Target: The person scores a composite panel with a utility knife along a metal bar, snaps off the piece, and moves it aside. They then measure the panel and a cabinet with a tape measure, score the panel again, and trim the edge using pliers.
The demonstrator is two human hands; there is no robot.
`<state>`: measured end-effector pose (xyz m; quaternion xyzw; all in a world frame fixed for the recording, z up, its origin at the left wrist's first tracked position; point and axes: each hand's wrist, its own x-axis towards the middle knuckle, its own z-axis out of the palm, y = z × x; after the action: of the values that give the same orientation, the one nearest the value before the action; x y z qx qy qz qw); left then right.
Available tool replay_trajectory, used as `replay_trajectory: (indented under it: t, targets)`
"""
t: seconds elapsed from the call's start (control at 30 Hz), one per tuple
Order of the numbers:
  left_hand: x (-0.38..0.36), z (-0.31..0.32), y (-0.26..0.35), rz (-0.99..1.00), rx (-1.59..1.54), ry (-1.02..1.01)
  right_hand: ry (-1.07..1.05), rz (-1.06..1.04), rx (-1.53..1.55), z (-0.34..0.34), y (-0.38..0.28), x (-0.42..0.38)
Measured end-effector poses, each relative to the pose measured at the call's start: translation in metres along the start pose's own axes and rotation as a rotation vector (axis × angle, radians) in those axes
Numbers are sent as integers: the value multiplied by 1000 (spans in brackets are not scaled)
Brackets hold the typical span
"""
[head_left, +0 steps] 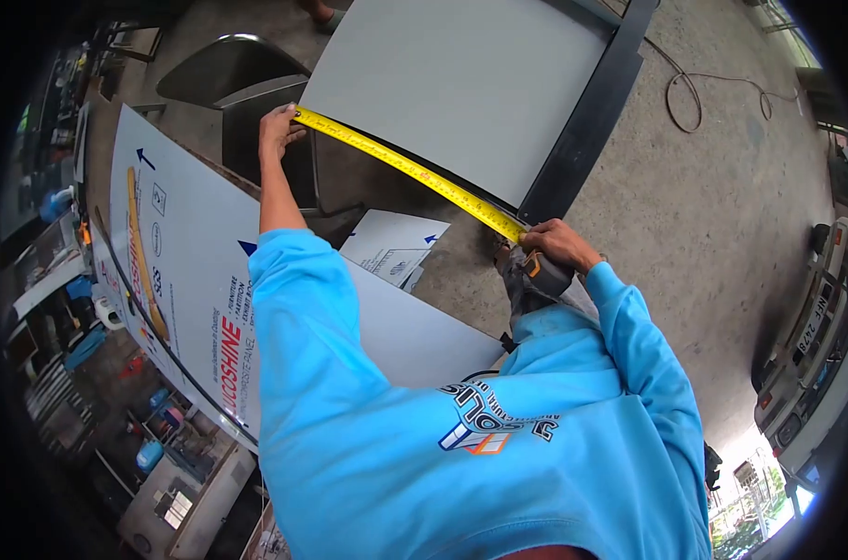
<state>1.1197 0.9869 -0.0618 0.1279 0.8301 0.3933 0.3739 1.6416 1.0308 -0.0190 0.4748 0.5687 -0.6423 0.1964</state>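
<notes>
A yellow tape measure [415, 173] is stretched along the near edge of a light grey panel [452, 84]. My left hand [278, 131] pinches the tape's far end at the panel's left corner. My right hand [559, 245] is closed on the tape at its other end, near the panel's right corner. Just below that hand is a dark grey and orange case [547, 277], partly covered by my fingers and against my clothing. A black frame piece [583, 140] runs along the panel's right side.
A large printed composite sheet [195, 280] leans at my left, with a smaller printed piece [394, 245] beside it. A dark metal chair [233, 70] stands behind my left hand. A cable [685, 103] lies on the concrete floor [695, 196]. A vehicle [806, 345] is at the right.
</notes>
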Motion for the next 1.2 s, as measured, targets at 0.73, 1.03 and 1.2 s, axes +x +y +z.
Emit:
replay_trajectory:
  t: [0.73,1.03,1.2]
  targets:
    - [22,-2,5,-107,83,-184,-14,169,-18,-25,72,-32]
    - [18,7,-2,-40,72,-93,5,159,-37,-22,64,-39]
    - [18,11,-6,-12,36,-20,18,80,-85,-20,75,-35]
